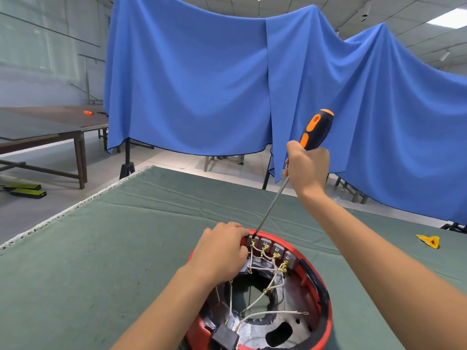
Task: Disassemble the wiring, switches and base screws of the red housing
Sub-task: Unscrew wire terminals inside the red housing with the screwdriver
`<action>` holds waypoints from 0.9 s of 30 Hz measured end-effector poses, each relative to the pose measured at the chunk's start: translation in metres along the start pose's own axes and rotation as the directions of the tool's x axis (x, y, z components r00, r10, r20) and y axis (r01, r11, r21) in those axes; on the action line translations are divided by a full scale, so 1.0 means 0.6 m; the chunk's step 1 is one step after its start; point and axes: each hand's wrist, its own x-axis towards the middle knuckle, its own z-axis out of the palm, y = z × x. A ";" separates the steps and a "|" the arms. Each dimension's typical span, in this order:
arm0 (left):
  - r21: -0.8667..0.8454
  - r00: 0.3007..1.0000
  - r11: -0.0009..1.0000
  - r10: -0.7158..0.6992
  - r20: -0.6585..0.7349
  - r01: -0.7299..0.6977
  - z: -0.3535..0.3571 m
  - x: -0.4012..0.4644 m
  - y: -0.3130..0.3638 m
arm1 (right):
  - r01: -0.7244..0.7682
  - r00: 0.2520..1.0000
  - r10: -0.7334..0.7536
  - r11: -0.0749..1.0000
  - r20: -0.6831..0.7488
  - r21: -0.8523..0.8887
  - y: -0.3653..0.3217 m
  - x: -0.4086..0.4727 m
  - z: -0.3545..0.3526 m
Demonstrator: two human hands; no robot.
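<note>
The round red housing (322, 286) lies open side up on the green table cloth (113, 248), low in the middle of the view. Inside it run white wires (262, 296) with brass terminals, and a row of dark switches (271, 246) lines its far wall. My left hand (222, 251) grips the housing's far left rim, fingers curled over the edge. My right hand (307, 168) holds a long screwdriver (314, 130) with a black and orange handle. Its shaft slants down and its tip meets the far rim by the leftmost switch.
A small yellow piece (429, 241) lies on the cloth at the right. A blue curtain (202, 84) hangs behind the table. Brown tables (50, 127) stand at the left, one with an orange tool (88, 112) on it.
</note>
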 end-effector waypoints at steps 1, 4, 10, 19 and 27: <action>-0.001 1.000 1.000 0.002 0.000 -0.002 0.001 0.000 0.000 | -0.021 1.000 0.022 0.999 0.020 -0.033 0.004 0.002 0.008; 0.005 1.000 1.000 0.013 -0.008 -0.013 -0.001 0.000 -0.002 | -0.014 0.994 0.028 0.991 0.106 -0.129 0.032 -0.020 0.034; -0.034 1.000 0.999 0.007 -0.014 -0.007 -0.003 0.002 0.001 | -0.027 0.996 0.031 0.998 0.085 -0.048 0.017 -0.013 0.021; 0.031 1.000 0.999 0.008 0.022 -0.008 -0.003 -0.002 0.004 | 0.155 0.988 -0.153 0.985 -0.035 0.078 -0.026 -0.035 -0.012; 0.046 0.999 0.999 0.014 0.042 -0.015 -0.005 -0.006 0.006 | 0.209 0.976 -0.205 0.976 -0.067 0.058 -0.025 -0.054 -0.008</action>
